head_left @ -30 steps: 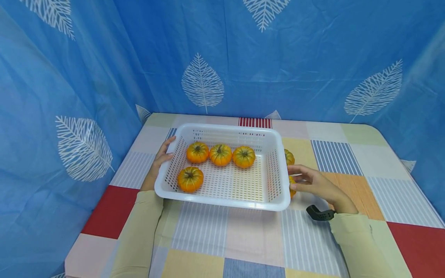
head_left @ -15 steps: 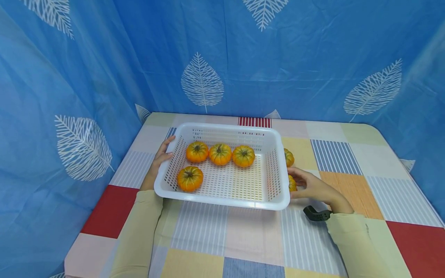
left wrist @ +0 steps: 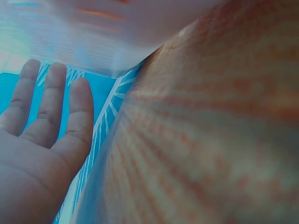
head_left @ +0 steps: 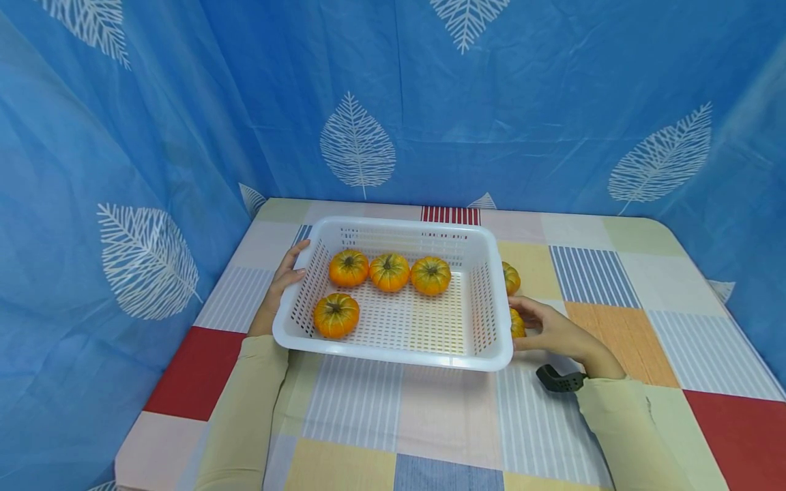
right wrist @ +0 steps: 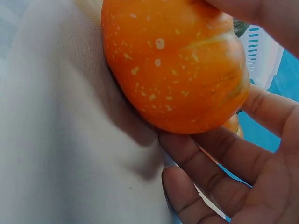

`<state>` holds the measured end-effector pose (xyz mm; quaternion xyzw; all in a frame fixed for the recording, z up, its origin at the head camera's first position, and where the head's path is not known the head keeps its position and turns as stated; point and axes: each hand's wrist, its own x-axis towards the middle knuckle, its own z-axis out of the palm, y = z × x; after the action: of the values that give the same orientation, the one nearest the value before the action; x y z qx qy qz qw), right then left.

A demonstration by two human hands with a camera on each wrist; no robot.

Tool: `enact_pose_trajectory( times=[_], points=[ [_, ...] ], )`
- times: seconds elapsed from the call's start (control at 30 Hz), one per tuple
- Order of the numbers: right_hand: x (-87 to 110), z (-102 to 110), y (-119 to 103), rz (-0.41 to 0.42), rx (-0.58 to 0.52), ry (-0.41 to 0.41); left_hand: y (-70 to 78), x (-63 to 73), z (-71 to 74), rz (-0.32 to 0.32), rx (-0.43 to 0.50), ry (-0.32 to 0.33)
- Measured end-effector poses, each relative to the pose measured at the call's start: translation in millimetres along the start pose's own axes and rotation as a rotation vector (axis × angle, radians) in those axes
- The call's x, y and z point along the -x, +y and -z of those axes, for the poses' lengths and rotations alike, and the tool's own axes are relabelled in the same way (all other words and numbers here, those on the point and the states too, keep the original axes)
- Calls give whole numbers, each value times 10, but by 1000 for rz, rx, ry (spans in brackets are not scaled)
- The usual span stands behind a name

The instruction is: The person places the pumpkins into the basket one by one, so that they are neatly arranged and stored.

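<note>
A white perforated plastic basket (head_left: 393, 363) holds several small orange-and-green pumpkins (head_left: 336, 316) on its left and middle floor. My left hand (head_left: 278, 290) is at the basket's left side. Its fingertips (left wrist: 80, 91) reach toward the basket wall, fairly straight, in the left wrist view. Just outside the right wall, my right hand (head_left: 552, 332) holds another small pumpkin (right wrist: 175, 70), with fingers and thumb on both sides of it. That pumpkin is low at the tablecloth, partly hidden by the basket rim in the head view. One more pumpkin (head_left: 511, 278) lies right behind it.
A patchwork checked tablecloth (head_left: 688, 327) covers the table. Blue curtains (head_left: 491, 123) with white leaf prints hang along the back and left sides. A black strap (head_left: 560, 378) is on my right wrist.
My right hand has shifted slightly lower and its thumb and fingers have come around the pumpkin beside the basket. My left hand and the basket stay where they were.
</note>
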<state>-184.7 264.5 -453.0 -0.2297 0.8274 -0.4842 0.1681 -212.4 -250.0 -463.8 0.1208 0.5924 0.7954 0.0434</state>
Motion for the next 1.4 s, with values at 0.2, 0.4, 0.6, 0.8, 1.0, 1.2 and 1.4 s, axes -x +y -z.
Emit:
enact_pose_trajectory(
  times=[0.2,0.4,0.6,0.8,1.0,1.2,1.4],
  points=[
    [22,13,-3,2,-2,10,12,15,-2,22,-13,4],
    [61,31,-13,-3,-13,28,17,10,2,20,-4,-7],
    [111,59,-25,-14,-33,65,13,13,0,24,2,-5],
    [172,121,-46,-14,-21,91,10,18,-3,44,0,6],
    [225,170,-99,-25,76,121,6,-8,20,8,-6,-19],
    [261,207,-166,-33,139,153,-5,-25,40,-10,0,-37],
    [279,242,-233,-44,160,182,-8,-41,47,-23,-5,-52]
  ],
)
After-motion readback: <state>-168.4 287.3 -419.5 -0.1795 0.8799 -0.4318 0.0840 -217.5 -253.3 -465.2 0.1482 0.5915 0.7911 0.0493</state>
